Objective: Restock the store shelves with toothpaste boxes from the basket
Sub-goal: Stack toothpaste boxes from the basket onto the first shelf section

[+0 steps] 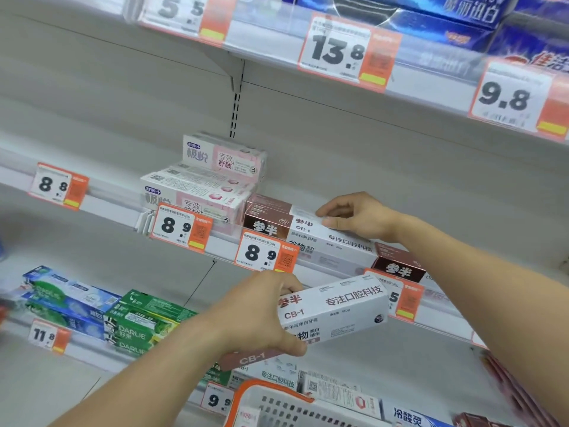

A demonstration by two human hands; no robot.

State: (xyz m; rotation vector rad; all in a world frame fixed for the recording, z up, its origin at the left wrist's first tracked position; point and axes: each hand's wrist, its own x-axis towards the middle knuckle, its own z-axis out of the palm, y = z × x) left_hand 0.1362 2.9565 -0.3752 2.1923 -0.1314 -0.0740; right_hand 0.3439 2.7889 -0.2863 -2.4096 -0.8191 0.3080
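We hold one white toothpaste box in our left hand, fingers curled over its top edge and thumb clamped under its near end, so it hangs tilted in the air just in front of the middle shelf, touching nothing else. Our right hand rests on a second box of the same brand, white with a brown end; the fingers bend over its top and the thumb presses its front face. That box lies lengthwise along the front edge of the middle shelf, and another brown-ended box sits just beside it toward the right end.

To the left on the same shelf, touching the brown end, stands a stack of pink-and-white boxes. Price tags reading 8.9 hang from the shelf's front edge below both groups.

On the lower shelf, at its left end, lie green and blue boxes. At the bottom edge of the view we see the orange-rimmed basket, with more boxes lying behind it. The upper shelf carries blue boxes at its right end.
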